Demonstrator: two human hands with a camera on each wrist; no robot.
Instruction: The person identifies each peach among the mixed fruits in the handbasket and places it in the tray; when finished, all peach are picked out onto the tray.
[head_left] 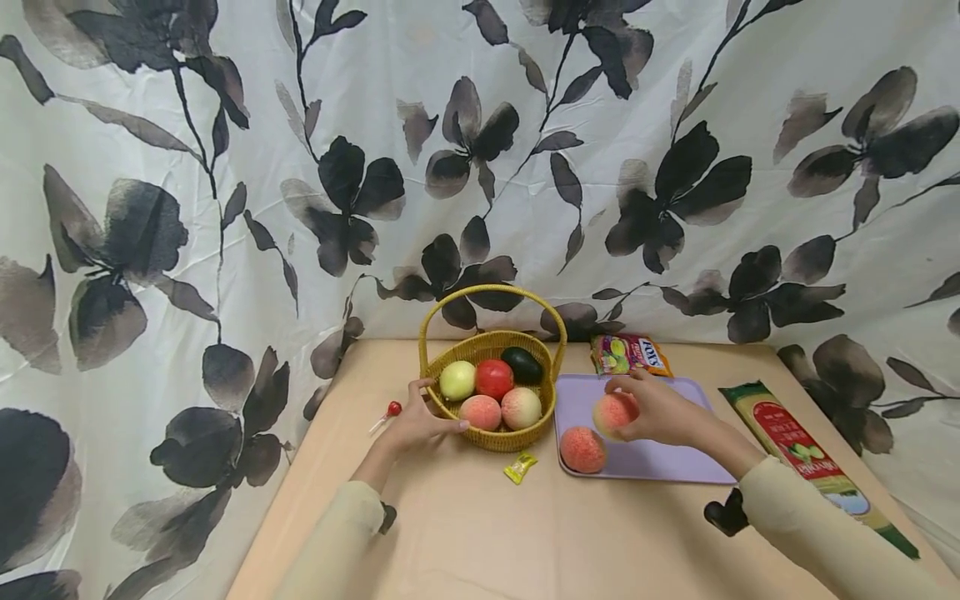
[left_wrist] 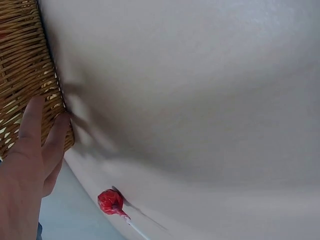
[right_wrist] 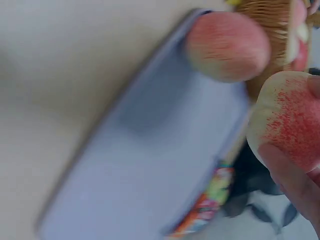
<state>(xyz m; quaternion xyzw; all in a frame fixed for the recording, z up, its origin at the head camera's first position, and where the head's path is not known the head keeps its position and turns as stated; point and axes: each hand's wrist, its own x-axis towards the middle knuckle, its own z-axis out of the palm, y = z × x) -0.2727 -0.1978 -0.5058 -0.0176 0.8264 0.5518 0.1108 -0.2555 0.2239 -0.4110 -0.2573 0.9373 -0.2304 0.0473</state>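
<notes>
My right hand (head_left: pixel 660 410) holds a pink-and-cream peach (head_left: pixel 615 412) above the lilac tray (head_left: pixel 675 462); in the right wrist view its fingers press the fuzzy-looking peach (right_wrist: pixel 290 120). Another peach (head_left: pixel 582 450) lies at the tray's front left corner. With thumb and fingers spread, my left hand (head_left: pixel 420 423) touches the left side of a yellow wicker basket (head_left: pixel 495 439). In the left wrist view, straight fingers (left_wrist: pixel 56 135) lie along its woven wall. Inside the basket are a pale green apple (head_left: pixel 457 381), a red fruit (head_left: pixel 494 379), a dark green avocado (head_left: pixel 522 365) and two peaches (head_left: pixel 481 412).
Left of the basket lies a red lollipop (head_left: pixel 393 408); a yellow-wrapped candy (head_left: pixel 520 467) sits in front of it. A colourful FOX'S candy bag (head_left: pixel 630 355) is behind the tray. At the right lies a long green-and-red packet (head_left: pixel 810 450). A floral curtain (head_left: pixel 480 167) hangs behind the table.
</notes>
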